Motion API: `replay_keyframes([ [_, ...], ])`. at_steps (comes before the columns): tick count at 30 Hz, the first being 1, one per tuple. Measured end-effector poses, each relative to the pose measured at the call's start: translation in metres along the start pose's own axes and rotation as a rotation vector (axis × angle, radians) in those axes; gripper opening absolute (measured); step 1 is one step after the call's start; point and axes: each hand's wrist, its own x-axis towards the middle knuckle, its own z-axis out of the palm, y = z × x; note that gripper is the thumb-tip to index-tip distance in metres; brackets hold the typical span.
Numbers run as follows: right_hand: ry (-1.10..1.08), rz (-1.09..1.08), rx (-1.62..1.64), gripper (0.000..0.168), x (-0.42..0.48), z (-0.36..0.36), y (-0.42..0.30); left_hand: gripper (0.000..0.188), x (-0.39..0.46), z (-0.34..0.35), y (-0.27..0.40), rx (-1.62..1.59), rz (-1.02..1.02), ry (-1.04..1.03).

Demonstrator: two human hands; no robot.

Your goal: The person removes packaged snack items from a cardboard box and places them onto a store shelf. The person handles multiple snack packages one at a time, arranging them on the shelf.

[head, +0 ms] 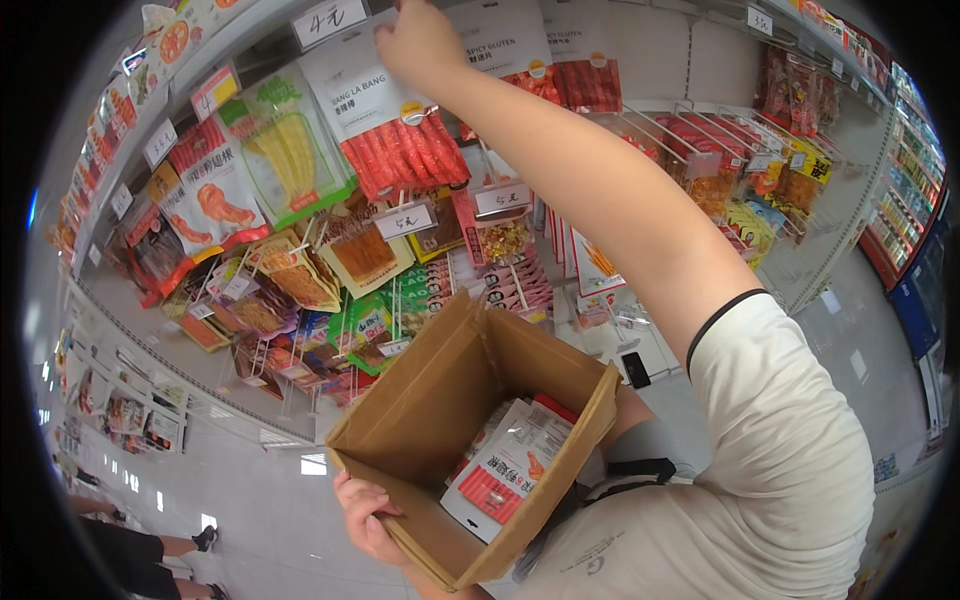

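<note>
My left hand [367, 517] grips the lower left rim of an open cardboard box [420, 397], which is tilted against my body. A few flat snack packets [502, 480], white with red stripes and a picture of meat, lie at its bottom. Up at the shelf, my right hand [424, 45] is at the top of a white-and-red snack bag [397, 142], its curled fingers pinching the upper part. Fingertips at the picture's upper edge are partly cut off. Beside this bag hangs a green-and-white packet [289, 150] with yellow strips inside.
Wire hooks with handwritten price tags [405, 221] stick out below the bag. More gluten packets [581, 60] hang to its right. A black phone [636, 370] lies on a low ledge near the box. Another person's legs [176, 547] show at lower left; drinks coolers [900, 180] stand at far right.
</note>
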Motion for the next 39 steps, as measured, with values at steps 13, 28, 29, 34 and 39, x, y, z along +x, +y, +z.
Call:
replay_keyframes([
  [13,-0.059,-1.018,-0.774,0.030,-0.022,0.024,0.056,0.032,-0.001,0.000,-0.015,-0.047,-0.008,0.018],
  [28,-0.958,-0.923,0.016,0.029,-0.166,-0.141,-0.060,0.032,-0.004,0.011,0.015,0.031,-0.016,-0.077],
  [29,-1.044,-0.818,0.030,0.035,-0.191,-0.178,-0.067,0.032,-0.006,0.010,0.020,0.039,0.000,-0.093],
  [34,-1.065,-0.175,-0.091,0.054,-0.261,-0.283,-0.038,0.029,0.000,0.021,0.040,-0.022,0.029,-0.198],
  [39,-1.418,0.697,0.117,0.047,-0.305,-0.307,0.018,0.025,0.008,0.047,0.057,-0.038,0.077,-0.278],
])
